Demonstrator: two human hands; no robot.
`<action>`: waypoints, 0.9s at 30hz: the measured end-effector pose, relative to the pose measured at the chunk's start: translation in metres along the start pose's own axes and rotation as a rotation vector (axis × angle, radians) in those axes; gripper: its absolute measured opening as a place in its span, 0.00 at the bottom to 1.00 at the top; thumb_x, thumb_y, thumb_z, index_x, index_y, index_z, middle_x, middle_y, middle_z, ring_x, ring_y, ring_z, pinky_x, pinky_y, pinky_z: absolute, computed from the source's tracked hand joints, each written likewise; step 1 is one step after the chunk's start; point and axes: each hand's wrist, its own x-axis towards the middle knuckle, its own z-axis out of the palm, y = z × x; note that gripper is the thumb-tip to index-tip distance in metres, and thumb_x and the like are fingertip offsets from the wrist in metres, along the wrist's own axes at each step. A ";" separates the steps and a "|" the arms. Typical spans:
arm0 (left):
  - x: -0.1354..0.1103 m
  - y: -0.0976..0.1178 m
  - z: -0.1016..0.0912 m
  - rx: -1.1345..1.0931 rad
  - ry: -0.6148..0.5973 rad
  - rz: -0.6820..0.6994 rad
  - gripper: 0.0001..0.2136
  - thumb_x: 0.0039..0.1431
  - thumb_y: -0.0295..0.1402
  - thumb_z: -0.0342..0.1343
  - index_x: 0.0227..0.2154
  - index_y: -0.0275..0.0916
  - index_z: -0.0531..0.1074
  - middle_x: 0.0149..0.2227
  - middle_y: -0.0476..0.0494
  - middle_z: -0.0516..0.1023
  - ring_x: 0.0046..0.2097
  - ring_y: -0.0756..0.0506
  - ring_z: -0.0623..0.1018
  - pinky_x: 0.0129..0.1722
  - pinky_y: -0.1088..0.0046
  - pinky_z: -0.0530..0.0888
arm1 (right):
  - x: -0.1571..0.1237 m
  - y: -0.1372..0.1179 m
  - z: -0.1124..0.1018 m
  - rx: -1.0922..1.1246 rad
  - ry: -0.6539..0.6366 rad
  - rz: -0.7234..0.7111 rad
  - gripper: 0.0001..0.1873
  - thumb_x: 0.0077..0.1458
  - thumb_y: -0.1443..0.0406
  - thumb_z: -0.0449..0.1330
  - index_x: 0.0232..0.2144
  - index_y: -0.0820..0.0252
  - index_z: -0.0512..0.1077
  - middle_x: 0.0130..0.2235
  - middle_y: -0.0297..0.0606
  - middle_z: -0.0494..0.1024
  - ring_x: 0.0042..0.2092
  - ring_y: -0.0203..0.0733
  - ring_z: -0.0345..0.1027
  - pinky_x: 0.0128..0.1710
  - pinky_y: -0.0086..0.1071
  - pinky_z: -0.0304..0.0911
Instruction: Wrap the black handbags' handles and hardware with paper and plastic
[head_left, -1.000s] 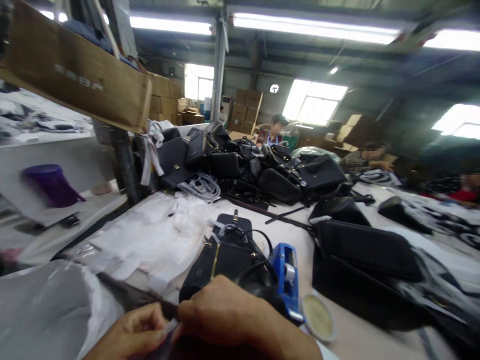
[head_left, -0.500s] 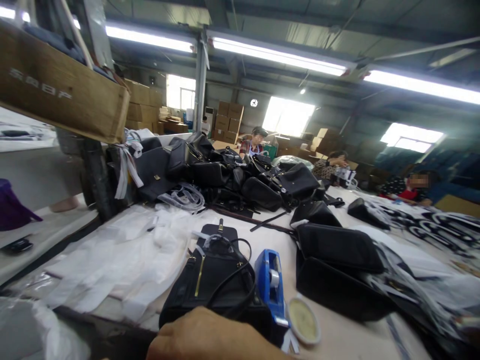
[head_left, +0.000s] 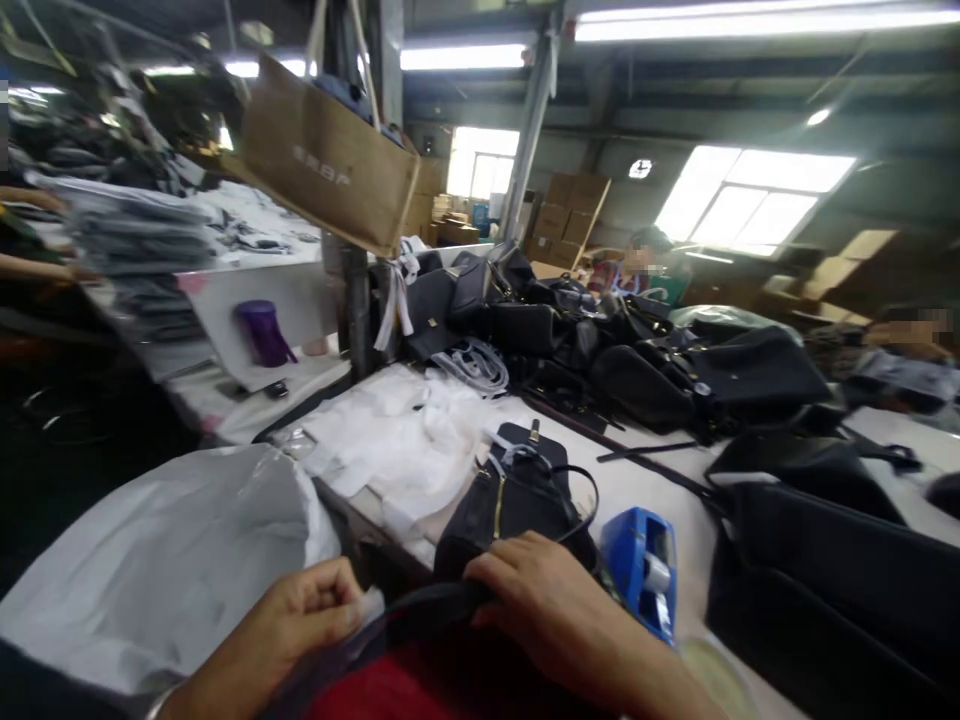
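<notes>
My left hand point(head_left: 319, 605) is closed in a pinch on a small whitish translucent scrap point(head_left: 371, 604), at the left end of a black curved edge. My right hand point(head_left: 536, 595) has its fingers wrapped over that black curved piece point(head_left: 442, 598); whether it is a strap or a bag's rim I cannot tell. Below it shows a blurred red surface point(head_left: 390, 690). Just beyond the right hand, a black backpack point(head_left: 517, 500) with a gold zip and looped handle lies on the table. A blue tape dispenser point(head_left: 637, 565) stands to its right.
White sheets point(head_left: 397, 430) cover the table's left side. A large white sack point(head_left: 172, 550) stands at lower left. Black bags point(head_left: 637, 380) are heaped behind, with a larger black bag point(head_left: 817, 590) on the right. A brown bag point(head_left: 322, 160) hangs from a post. Several people sit or work around.
The view has swung left and down, so things appear further right. My left hand has come into view with the whitish scrap, and the black piece with red below it now shows.
</notes>
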 end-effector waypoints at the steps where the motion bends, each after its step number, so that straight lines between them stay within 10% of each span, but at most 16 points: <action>1: -0.001 0.002 0.002 -0.033 -0.022 0.009 0.14 0.46 0.38 0.68 0.23 0.37 0.68 0.22 0.51 0.71 0.24 0.52 0.66 0.24 0.77 0.58 | 0.002 0.000 -0.007 -0.027 0.004 -0.020 0.04 0.61 0.63 0.59 0.39 0.54 0.69 0.38 0.31 0.76 0.40 0.40 0.69 0.41 0.34 0.56; 13: 0.006 0.030 0.035 -0.116 0.004 0.119 0.10 0.47 0.32 0.65 0.23 0.37 0.68 0.23 0.49 0.72 0.26 0.50 0.69 0.27 0.75 0.61 | 0.045 -0.027 -0.031 -0.248 -0.001 -0.276 0.07 0.62 0.60 0.57 0.37 0.56 0.69 0.36 0.35 0.76 0.37 0.42 0.69 0.37 0.36 0.55; 21: 0.022 0.011 0.017 -0.065 0.010 0.091 0.16 0.45 0.40 0.68 0.22 0.38 0.66 0.19 0.53 0.67 0.23 0.52 0.63 0.24 0.76 0.57 | 0.032 0.016 -0.049 -0.023 -0.125 -0.099 0.21 0.53 0.55 0.66 0.47 0.53 0.69 0.41 0.31 0.79 0.43 0.41 0.73 0.38 0.30 0.60; 27: 0.041 0.002 0.013 -0.056 -0.049 0.063 0.19 0.41 0.43 0.71 0.20 0.38 0.67 0.18 0.53 0.66 0.22 0.53 0.61 0.24 0.77 0.56 | 0.046 0.001 -0.017 -0.279 -0.010 -0.268 0.12 0.60 0.56 0.58 0.36 0.59 0.68 0.35 0.35 0.77 0.35 0.42 0.71 0.30 0.34 0.59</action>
